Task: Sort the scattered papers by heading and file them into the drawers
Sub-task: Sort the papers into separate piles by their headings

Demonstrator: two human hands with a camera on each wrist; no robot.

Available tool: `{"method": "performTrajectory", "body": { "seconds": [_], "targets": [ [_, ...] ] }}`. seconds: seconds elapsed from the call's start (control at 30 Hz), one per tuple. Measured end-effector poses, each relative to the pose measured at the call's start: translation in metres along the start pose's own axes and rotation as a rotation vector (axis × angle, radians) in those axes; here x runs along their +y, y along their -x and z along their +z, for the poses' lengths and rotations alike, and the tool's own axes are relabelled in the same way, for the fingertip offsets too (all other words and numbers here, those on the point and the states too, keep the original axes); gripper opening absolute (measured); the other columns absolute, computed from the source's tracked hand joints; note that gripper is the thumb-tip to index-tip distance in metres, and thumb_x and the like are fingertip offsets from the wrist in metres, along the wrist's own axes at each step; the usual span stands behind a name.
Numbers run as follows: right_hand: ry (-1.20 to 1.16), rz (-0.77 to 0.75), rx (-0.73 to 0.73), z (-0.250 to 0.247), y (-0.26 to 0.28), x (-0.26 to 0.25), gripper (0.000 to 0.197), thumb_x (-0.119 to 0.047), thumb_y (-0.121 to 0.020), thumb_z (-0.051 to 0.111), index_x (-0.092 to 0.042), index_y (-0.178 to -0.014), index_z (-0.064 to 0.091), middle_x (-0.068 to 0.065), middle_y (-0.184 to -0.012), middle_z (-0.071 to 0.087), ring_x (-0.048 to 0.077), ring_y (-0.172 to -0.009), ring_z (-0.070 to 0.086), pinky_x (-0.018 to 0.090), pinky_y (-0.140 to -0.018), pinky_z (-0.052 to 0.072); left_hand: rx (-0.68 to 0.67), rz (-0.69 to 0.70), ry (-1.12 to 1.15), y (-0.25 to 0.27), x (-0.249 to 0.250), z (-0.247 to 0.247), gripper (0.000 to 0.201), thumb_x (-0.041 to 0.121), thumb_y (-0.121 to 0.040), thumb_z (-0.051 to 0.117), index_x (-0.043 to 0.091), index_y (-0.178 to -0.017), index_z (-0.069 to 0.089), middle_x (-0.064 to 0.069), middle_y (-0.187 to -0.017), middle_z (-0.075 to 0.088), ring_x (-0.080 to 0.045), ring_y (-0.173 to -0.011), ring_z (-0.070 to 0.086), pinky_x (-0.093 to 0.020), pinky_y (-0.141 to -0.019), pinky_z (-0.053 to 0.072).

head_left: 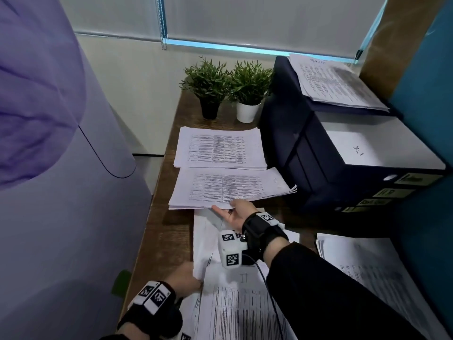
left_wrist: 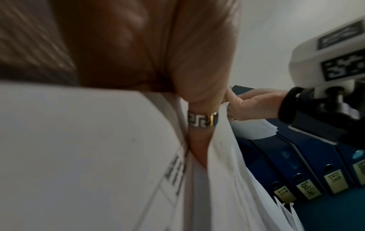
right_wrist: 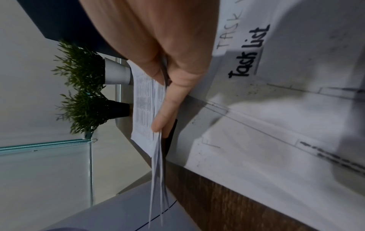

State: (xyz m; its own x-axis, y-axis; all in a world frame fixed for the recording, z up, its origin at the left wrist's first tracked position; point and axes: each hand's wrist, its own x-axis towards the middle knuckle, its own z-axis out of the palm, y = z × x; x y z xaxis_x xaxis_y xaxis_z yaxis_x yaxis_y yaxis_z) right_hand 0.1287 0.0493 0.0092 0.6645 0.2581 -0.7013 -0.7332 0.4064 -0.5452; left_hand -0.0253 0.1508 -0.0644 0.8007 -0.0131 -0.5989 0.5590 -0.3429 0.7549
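Observation:
Several paper stacks lie on the wooden desk (head_left: 176, 114). My right hand (head_left: 224, 207) pinches the near edge of the middle stack (head_left: 228, 187), thumb on top and fingers under. In the right wrist view my right hand (right_wrist: 160, 125) lifts those thin sheets (right_wrist: 156, 164) above a sheet headed "Task List" (right_wrist: 276, 109). My left hand (head_left: 188, 276) grips the left edge of the near papers (head_left: 242, 303), marked "IT". In the left wrist view a ringed finger (left_wrist: 199, 121) sits between two sheets. Dark blue binders (head_left: 318, 153) with spine labels (left_wrist: 308, 189) lie at the right.
A far stack (head_left: 219, 148) lies behind the middle one, in front of two potted plants (head_left: 208, 82) (head_left: 250, 84). More papers rest on the binders (head_left: 335, 82) and at the near right (head_left: 372, 271). A large lilac-grey surface (head_left: 61, 168) borders the desk's left edge.

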Motion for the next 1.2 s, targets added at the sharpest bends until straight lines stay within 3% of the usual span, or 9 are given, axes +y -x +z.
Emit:
{"method": "performTrajectory", "body": {
  "seconds": [0.17, 0.27, 0.33, 0.43, 0.6, 0.73, 1.0, 1.1, 1.2],
  "targets": [
    [-0.176, 0.108, -0.059, 0.001, -0.014, -0.007, 0.045, 0.003, -0.098, 0.027, -0.001, -0.142, 0.022, 0.027, -0.146, 0.031, 0.047, -0.13, 0.037, 0.054, -0.103, 0.039, -0.011, -0.025, 0.039, 0.004, -0.003, 0.001, 0.026, 0.012, -0.071, 0.073, 0.011, -0.096, 0.071, -0.004, -0.095, 0.072, -0.016, -0.091, 0.067, -0.026, -0.078, 0.054],
    [-0.084, 0.132, -0.134, 0.004, -0.01, -0.01, 0.04, -0.009, -0.1, 0.033, 0.0, -0.139, 0.033, 0.027, -0.141, 0.041, 0.044, -0.127, 0.043, 0.05, -0.095, 0.047, -0.011, -0.034, 0.065, 0.007, -0.001, 0.0, 0.021, 0.02, -0.075, 0.071, 0.014, -0.095, 0.071, -0.003, -0.096, 0.073, -0.013, -0.088, 0.068, -0.029, -0.081, 0.055],
    [0.02, 0.144, -0.171, -0.001, -0.009, -0.013, 0.043, -0.021, -0.098, 0.041, -0.001, -0.136, 0.034, 0.029, -0.137, 0.042, 0.046, -0.126, 0.044, 0.05, -0.102, 0.042, -0.06, -0.053, 0.299, 0.011, 0.004, -0.001, 0.022, 0.032, -0.088, 0.059, 0.015, -0.096, 0.069, -0.006, -0.098, 0.072, -0.014, -0.088, 0.069, -0.033, -0.085, 0.054],
    [0.3, 0.13, -0.166, -0.013, -0.006, -0.018, 0.04, -0.031, -0.095, 0.048, -0.012, -0.128, 0.036, 0.022, -0.11, 0.052, 0.043, -0.109, 0.055, 0.044, -0.091, 0.049, -0.079, -0.083, 0.689, 0.011, 0.005, -0.003, 0.042, 0.046, -0.088, 0.052, 0.013, -0.111, 0.063, -0.009, -0.112, 0.069, -0.025, -0.108, 0.064, -0.043, -0.1, 0.045],
    [0.562, 0.06, -0.181, -0.032, 0.009, -0.032, 0.03, -0.022, -0.097, 0.044, -0.008, -0.123, 0.046, 0.007, -0.097, 0.055, 0.024, -0.078, 0.057, 0.033, -0.069, 0.053, 0.042, 0.091, 0.259, 0.013, 0.0, 0.007, 0.037, 0.008, -0.071, 0.076, 0.023, -0.101, 0.062, 0.007, -0.104, 0.069, -0.014, -0.103, 0.064, -0.029, -0.09, 0.051],
    [0.527, -0.084, -0.154, -0.061, 0.035, -0.053, 0.024, -0.02, -0.096, 0.045, -0.01, -0.116, 0.053, 0.008, -0.102, 0.063, 0.028, -0.09, 0.062, 0.038, -0.081, 0.052, 0.01, 0.075, 0.248, 0.018, -0.006, 0.006, 0.036, 0.004, -0.074, 0.073, 0.022, -0.103, 0.061, 0.014, -0.099, 0.066, -0.004, -0.096, 0.062, -0.013, -0.076, 0.049],
    [0.764, -0.213, 0.187, -0.158, 0.071, -0.038, 0.012, -0.02, -0.093, 0.05, -0.02, -0.082, 0.056, -0.001, -0.074, 0.047, 0.009, -0.062, 0.04, 0.023, -0.056, 0.033, -0.041, 0.008, 0.316, 0.029, -0.005, 0.003, 0.029, -0.004, -0.079, 0.065, 0.02, -0.095, 0.066, 0.007, -0.092, 0.071, -0.013, -0.098, 0.064, -0.019, -0.077, 0.05],
    [0.924, -0.112, 0.12, -0.18, 0.091, -0.014, 0.023, -0.034, -0.089, 0.057, -0.015, -0.102, 0.054, 0.002, -0.088, 0.054, 0.014, -0.078, 0.054, 0.027, -0.069, 0.047, -0.047, -0.011, 0.367, 0.033, -0.002, 0.003, 0.027, -0.006, -0.08, 0.064, 0.017, -0.094, 0.065, 0.011, -0.082, 0.072, -0.01, -0.092, 0.065, -0.021, -0.077, 0.052],
    [1.019, -0.333, 0.226, -0.195, 0.1, 0.003, 0.03, -0.031, -0.085, 0.063, -0.012, -0.106, 0.052, 0.015, -0.108, 0.057, 0.022, -0.101, 0.054, 0.029, -0.081, 0.045, -0.019, -0.026, 0.418, 0.036, -0.002, 0.003, 0.029, -0.006, -0.079, 0.064, 0.011, -0.101, 0.062, -0.001, -0.099, 0.07, -0.021, -0.097, 0.064, -0.034, -0.094, 0.047]
  ]
}}
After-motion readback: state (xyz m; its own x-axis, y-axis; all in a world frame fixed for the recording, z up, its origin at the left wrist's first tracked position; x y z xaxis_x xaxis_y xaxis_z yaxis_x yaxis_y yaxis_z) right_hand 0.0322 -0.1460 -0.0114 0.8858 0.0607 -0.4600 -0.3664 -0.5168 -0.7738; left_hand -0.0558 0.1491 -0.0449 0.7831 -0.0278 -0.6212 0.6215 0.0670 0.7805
